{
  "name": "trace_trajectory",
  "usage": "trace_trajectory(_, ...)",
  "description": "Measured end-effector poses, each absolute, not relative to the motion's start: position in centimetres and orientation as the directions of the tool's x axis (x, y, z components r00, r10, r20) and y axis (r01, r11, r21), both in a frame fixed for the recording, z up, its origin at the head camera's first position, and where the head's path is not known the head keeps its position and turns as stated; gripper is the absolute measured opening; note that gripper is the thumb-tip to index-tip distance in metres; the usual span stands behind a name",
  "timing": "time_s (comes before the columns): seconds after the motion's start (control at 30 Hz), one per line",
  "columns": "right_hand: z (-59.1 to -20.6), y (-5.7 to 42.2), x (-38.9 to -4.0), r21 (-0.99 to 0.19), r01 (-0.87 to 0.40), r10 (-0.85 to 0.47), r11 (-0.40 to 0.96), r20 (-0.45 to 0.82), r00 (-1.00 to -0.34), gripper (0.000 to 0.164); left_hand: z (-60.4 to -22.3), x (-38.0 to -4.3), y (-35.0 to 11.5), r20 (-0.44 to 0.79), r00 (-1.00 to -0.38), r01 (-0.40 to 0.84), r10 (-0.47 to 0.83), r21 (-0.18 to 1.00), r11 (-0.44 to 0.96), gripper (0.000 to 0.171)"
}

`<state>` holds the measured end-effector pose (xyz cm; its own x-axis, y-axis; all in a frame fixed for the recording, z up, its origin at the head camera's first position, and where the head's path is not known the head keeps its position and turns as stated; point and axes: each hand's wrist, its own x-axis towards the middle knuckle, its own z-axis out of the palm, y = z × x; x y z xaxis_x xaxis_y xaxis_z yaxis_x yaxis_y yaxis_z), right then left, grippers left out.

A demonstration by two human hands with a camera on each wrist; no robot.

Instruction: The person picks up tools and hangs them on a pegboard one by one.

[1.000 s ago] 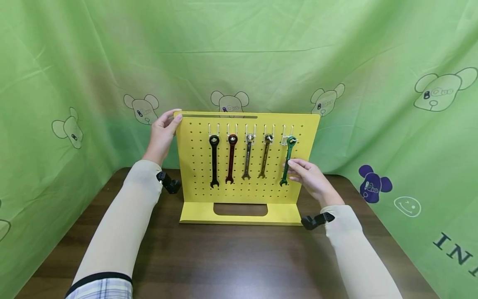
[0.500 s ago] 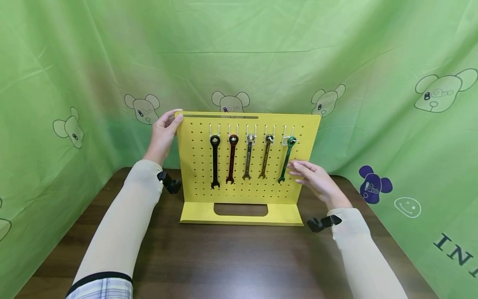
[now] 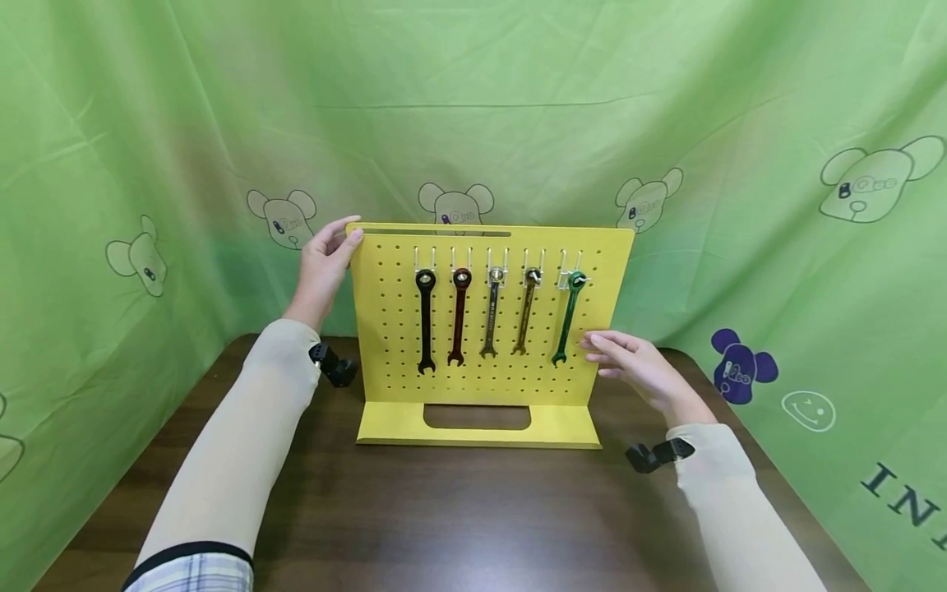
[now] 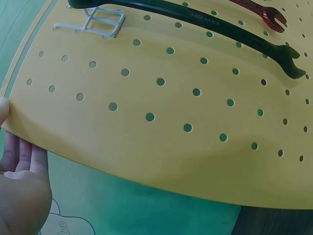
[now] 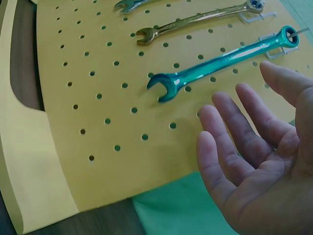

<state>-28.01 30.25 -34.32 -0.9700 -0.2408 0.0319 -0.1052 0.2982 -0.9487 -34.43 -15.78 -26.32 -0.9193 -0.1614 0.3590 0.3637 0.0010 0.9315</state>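
A yellow pegboard (image 3: 399,329) stands upright on its base. My left hand (image 3: 323,267) grips its upper left corner, thumb on the front and fingers behind the edge, as the left wrist view shows. Several combination wrenches hang on wire hooks in a row: a black wrench (image 3: 425,321), a dark red wrench (image 3: 459,316), a silver wrench (image 3: 491,316), a bronze wrench (image 3: 526,312) and, furthest right, a green wrench (image 3: 568,321). My right hand (image 3: 636,366) is beside the green wrench, apart from it, with loosely spread fingers holding nothing; the right wrist view shows its palm.
The board's base (image 3: 385,423) has a wide cut-out and rests on a dark wooden table (image 3: 444,518). A green curtain (image 3: 481,107) with cartoon prints surrounds the back and sides. A hook (image 4: 100,22) beside the black wrench shows in the left wrist view.
My right hand has let go of the green wrench and moved right and slightly down. The wrench now hangs by itself on its hook. My left hand stays on the corner.
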Motion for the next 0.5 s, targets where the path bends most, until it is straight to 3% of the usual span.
trace_trajectory(0.5, -35.0, 31.6, -27.2, -0.940, -0.113, -0.242, 0.321, 0.034, -0.970, 0.063, -27.7, -33.0, -17.3, 0.326, -0.944, 0.322, -0.055, 0.944, 0.076, 0.059)
